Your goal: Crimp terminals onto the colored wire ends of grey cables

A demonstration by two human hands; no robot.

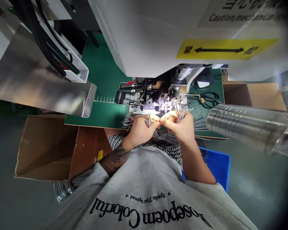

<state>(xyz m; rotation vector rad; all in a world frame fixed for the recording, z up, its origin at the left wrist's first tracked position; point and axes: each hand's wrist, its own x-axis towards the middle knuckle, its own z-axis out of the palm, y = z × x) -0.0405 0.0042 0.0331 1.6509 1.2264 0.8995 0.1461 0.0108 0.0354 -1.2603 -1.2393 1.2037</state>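
Note:
At the front of a brightly lit crimping machine (156,95), my two hands meet with thumbs and fingertips close together. My left hand (141,129) is closed around thin coloured wires (148,121), red, green and white among them. My right hand (182,127) is closed too, with more coloured wire ends (181,115) showing between its fingers. A bundle of grey cables (166,136) hangs below both hands, over my lap. More stripped wire ends (128,121) fan out left of my left hand. The fingertips partly hide the exact wire being pinched.
A strip of terminals (104,99) runs over the green tabletop (105,115) into the machine. A metal guide (48,73) juts in at left and a shiny metal tube (249,126) at right. Cardboard boxes (45,147) stand left; a blue bin (218,166) sits lower right.

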